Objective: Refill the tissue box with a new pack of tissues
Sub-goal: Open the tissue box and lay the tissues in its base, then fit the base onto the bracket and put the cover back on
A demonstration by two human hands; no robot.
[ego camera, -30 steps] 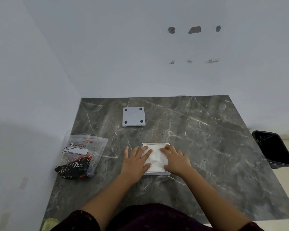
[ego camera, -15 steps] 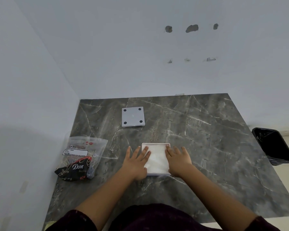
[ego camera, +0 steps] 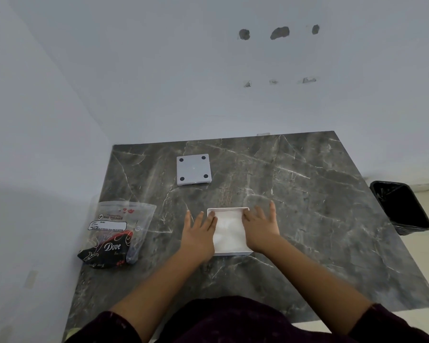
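Note:
A white square tissue box (ego camera: 229,252) lies open side up on the dark marble table, with white tissues (ego camera: 229,230) filling it. My left hand (ego camera: 199,235) lies flat over the box's left edge, fingers spread. My right hand (ego camera: 261,229) lies flat over its right edge, fingers spread too. Neither hand grips anything. The box's white base plate (ego camera: 193,169), with black pads at its corners, lies apart at the back of the table. The tissue pack's plastic wrapper (ego camera: 115,235), with Dove print, lies at the left.
The marble table (ego camera: 307,219) meets walls at the back and left. A black bin (ego camera: 401,206) stands on the floor past the table's right edge.
Both hands have slid outward from the middle of the tissues to the box's left and right edges. The tissues lie flatter now.

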